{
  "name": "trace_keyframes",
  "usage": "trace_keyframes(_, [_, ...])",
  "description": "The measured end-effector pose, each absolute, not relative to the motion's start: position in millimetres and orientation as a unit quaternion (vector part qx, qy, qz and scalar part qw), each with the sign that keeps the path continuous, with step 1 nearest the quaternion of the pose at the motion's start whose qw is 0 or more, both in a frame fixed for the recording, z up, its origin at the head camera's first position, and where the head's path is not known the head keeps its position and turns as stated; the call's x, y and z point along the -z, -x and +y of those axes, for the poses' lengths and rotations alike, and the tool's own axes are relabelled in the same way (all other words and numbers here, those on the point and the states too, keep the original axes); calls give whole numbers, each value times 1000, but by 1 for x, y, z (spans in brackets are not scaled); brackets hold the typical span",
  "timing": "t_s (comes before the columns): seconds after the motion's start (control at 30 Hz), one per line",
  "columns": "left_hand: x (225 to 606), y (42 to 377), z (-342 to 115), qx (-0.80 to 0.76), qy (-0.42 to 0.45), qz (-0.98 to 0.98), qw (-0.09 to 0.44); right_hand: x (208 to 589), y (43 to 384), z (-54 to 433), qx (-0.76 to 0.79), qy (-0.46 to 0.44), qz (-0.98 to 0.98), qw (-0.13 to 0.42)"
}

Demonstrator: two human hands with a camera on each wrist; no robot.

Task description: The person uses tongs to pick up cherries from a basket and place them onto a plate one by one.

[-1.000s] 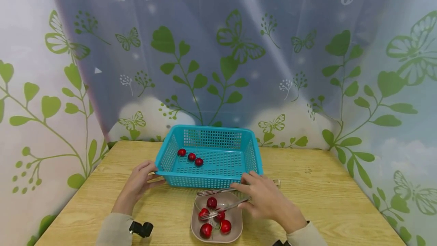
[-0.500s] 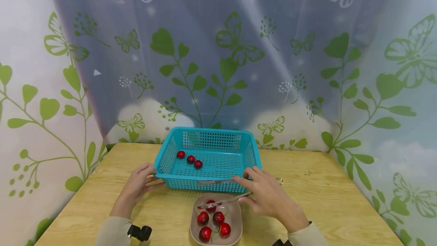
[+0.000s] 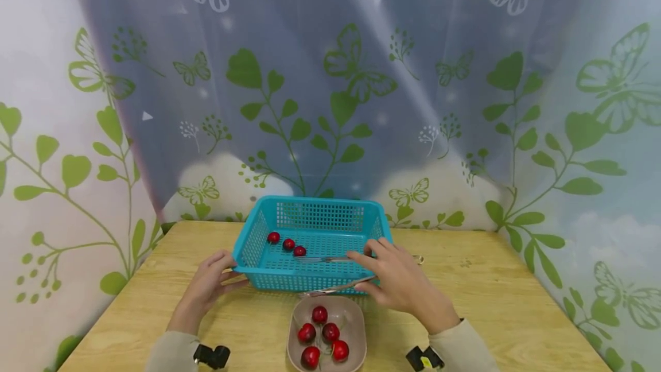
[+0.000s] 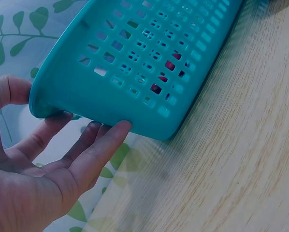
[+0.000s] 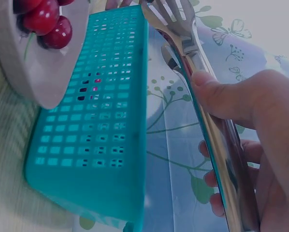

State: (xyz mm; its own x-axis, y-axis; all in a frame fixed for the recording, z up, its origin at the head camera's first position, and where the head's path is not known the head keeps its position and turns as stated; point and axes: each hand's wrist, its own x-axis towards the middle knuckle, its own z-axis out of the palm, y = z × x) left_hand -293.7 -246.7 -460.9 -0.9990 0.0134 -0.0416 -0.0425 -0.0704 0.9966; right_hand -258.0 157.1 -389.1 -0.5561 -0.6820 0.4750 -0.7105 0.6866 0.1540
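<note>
With my right hand (image 3: 400, 274) I hold metal food tongs (image 3: 338, 287). Their arms stand apart, one tip over the basket's inside and the other above its near rim, with nothing visible between them. In the right wrist view my thumb presses one arm of the tongs (image 5: 217, 130) and the fingers wrap the other side. My left hand (image 3: 206, 283) grips the near left corner of the blue plastic basket (image 3: 310, 283); in the left wrist view its fingers touch the rim and end wall. Three dark red cherries (image 3: 288, 244) lie in the basket's left half.
A beige bowl (image 3: 356, 355) stands on the table in front of the basket, with several red cherries (image 3: 330, 332) in it. The wooden table (image 3: 465, 291) reaches back to a patterned curtain (image 3: 413, 102) behind the basket.
My right hand has lifted the tongs from over the bowl and moved them away from me, to above the basket's near side. The left hand stays at the basket's corner.
</note>
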Motion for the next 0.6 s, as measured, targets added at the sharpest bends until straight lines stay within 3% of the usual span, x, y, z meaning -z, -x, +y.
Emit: trace_keyframes(0.6, [461,293,-246,-732,8,681,22,367,269,153,17,-386,-891,238])
